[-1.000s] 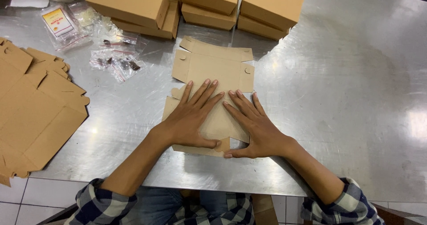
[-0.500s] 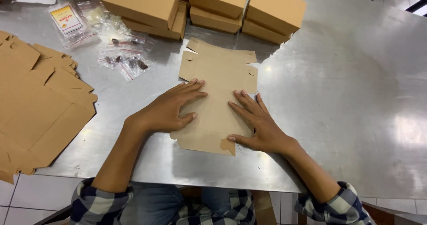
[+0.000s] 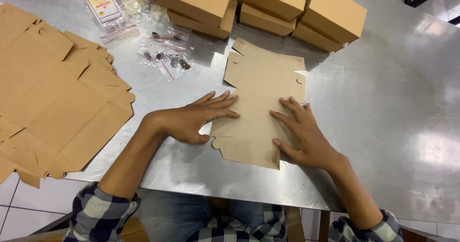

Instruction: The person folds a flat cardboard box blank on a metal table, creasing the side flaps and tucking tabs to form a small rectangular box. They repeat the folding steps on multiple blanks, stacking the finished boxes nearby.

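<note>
Lying flat on the brushed steel table (image 3: 383,127), a brown die-cut cardboard box blank (image 3: 261,98) sits near the table's front edge, its long axis running away from the person, the notched flap end pointing toward the stacked boxes and the rounded tab end toward the person. The left hand (image 3: 194,120) rests on its edge at the blank's left side, fingers straight and close together, their tips on the cardboard and the thumb tucked under. The right hand (image 3: 304,136) presses palm-down on the blank's right half, fingers spread apart, thumb at the fold line near the lower flap. Beyond the blank stand several closed brown cardboard boxes (image 3: 282,5). Left of the blank lie small clear plastic bags (image 3: 163,57), and further left a stack of unfolded brown cardboard blanks (image 3: 52,98).
</note>
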